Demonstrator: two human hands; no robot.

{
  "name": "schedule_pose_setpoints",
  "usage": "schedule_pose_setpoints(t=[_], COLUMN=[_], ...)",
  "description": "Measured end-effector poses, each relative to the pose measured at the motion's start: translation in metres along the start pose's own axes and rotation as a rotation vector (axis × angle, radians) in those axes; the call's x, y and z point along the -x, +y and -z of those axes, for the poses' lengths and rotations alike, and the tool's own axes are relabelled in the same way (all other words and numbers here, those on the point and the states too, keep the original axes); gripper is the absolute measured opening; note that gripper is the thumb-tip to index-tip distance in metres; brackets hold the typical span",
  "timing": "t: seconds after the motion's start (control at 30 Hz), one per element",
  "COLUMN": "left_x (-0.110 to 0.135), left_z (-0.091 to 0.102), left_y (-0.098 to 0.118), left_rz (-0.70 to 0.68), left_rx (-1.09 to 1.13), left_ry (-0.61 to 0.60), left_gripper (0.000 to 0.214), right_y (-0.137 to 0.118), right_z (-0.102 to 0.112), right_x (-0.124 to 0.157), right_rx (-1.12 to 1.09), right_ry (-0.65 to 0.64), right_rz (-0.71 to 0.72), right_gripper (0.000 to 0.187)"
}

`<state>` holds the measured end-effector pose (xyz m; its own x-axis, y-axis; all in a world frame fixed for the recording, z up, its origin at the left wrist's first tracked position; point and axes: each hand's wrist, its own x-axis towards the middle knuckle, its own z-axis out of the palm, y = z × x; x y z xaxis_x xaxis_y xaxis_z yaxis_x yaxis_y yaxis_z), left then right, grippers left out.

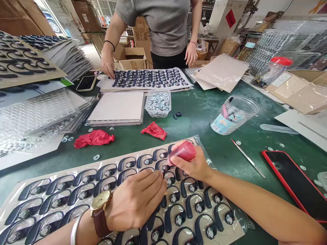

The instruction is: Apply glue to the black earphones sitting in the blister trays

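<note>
Right hand (195,165) clasping rounded bottle (184,150), curved earpieces (179,218)

Left forearm (85,225) slanting in from lower left, lying low. Left hand (139,199) showing its back, fingers (153,187) lying close together, slightly bent, pointing toward right hand (198,160); left thumb hiding from my sight. Right forearm (255,200), bare, slanting in from lower right, right wrist (208,175) lying nearly straight. Right hand curling in grip, right thumb (180,163) pointing left. Both hands sitting near each other, right one lying farther from body.
</note>
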<state>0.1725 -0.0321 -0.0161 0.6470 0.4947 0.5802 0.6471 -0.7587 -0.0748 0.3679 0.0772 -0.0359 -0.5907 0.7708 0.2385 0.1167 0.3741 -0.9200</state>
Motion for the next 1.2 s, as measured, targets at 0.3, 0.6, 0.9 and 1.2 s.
schedule_pose_setpoints(t=[0.3, 0.6, 0.9, 1.2], left_x=[0.0016, 0.0002, -0.0048, -0.0024], left_z=[-0.0021, -0.0023, 0.0014, 0.0018], left_y=[0.0049, 0.0052, 0.0026, -0.0011], left_rz=[0.013, 0.025, 0.044, 0.069], left_rx=[-0.007, 0.016, 0.022, 0.062], left_ry=[-0.016, -0.016, -0.005, -0.02], left_gripper=[0.034, 0.036, 0.034, 0.031], right_y=[-0.0033, -0.0061, -0.0071, -0.0071], right_z=[-0.001, -0.0009, 0.0001, 0.0019], right_x=[-0.0029, -0.0021, 0.0014, 0.0002], right_rx=[0.084, 0.151, 0.166, 0.245], right_ry=[0.022, 0.064, 0.078, 0.084], right_rz=[0.15, 0.189, 0.105, 0.107], right_gripper=[0.022, 0.022, 0.02, 0.028])
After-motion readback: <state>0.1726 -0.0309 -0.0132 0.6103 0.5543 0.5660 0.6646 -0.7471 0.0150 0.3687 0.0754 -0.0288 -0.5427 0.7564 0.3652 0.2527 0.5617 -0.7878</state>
